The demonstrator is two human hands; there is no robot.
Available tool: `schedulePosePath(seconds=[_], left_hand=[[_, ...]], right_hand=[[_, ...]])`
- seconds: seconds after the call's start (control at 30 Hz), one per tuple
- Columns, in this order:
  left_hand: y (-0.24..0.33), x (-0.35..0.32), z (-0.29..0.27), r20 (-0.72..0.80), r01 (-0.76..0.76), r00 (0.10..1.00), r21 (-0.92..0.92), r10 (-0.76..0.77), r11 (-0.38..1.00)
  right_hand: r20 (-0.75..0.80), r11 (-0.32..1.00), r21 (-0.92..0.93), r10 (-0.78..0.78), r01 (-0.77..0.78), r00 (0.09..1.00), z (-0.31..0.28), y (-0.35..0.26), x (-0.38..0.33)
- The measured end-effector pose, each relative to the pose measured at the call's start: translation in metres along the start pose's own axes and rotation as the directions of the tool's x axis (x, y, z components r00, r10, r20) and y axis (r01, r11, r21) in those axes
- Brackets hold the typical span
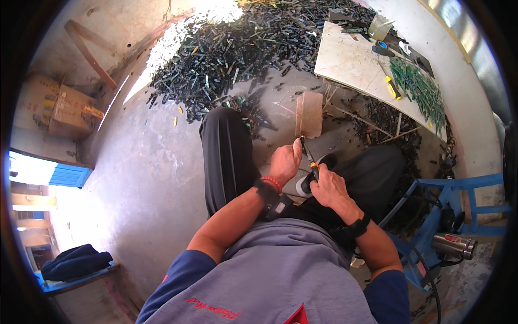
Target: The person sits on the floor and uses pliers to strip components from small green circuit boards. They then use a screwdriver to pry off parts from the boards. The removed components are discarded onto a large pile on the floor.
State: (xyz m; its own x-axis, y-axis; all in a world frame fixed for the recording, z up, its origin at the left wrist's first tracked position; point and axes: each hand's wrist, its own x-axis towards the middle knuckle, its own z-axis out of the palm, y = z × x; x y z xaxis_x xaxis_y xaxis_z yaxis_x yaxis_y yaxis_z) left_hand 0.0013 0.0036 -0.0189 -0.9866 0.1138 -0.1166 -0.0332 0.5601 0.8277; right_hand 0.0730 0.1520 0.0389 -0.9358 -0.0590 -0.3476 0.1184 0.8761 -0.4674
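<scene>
My right hand (330, 187) is closed round the handle of a thin-shafted, screwdriver-like tool (314, 168) with a black and orange handle. Its shaft points up and left to the fingertips of my left hand (286, 162). Those fingers are pinched together on something small and dark, too small to name. Just beyond them lies a brown flat board (309, 116), above the floor between my knees. A red bead bracelet (272, 183) is round my left wrist.
A big heap of small dark parts (237, 54) covers the far floor. At the right, a low white table (350, 59) bears a yellow screwdriver (393, 88), green strips (418, 92) and a cup (380, 27). A blue chair (431, 216) with a steel flask (453, 244) stands close on my right.
</scene>
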Motion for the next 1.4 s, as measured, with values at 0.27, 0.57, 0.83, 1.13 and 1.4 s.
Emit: schedulePosePath(seconds=[0.27,0.57,0.83,1.13,1.4], left_hand=[[-0.001,0.003,0.002,0.105,0.081,0.993,-0.195,-0.061,0.978],[-0.003,0.004,0.0,0.111,0.115,0.99,-0.268,-0.088,0.956],[0.006,0.001,-0.006,0.1,0.094,0.992,-0.229,-0.073,0.969],[0.006,-0.001,-0.003,0.046,0.064,0.997,-0.109,-0.059,0.992],[0.005,0.0,-0.001,0.097,0.109,0.991,-0.133,-0.097,0.985]], right_hand=[[-0.162,0.996,0.078,-0.033,0.046,0.986,0.012,0.009,-0.007],[-0.151,0.998,0.058,-0.003,0.012,0.989,0.013,0.01,-0.004],[-0.189,1.0,0.003,0.007,-0.007,0.982,0.014,0.002,-0.005],[-0.211,0.995,-0.097,0.0,-0.021,0.978,0.017,-0.001,-0.004],[-0.205,0.997,-0.081,-0.006,-0.01,0.979,0.017,0.0,-0.006]])
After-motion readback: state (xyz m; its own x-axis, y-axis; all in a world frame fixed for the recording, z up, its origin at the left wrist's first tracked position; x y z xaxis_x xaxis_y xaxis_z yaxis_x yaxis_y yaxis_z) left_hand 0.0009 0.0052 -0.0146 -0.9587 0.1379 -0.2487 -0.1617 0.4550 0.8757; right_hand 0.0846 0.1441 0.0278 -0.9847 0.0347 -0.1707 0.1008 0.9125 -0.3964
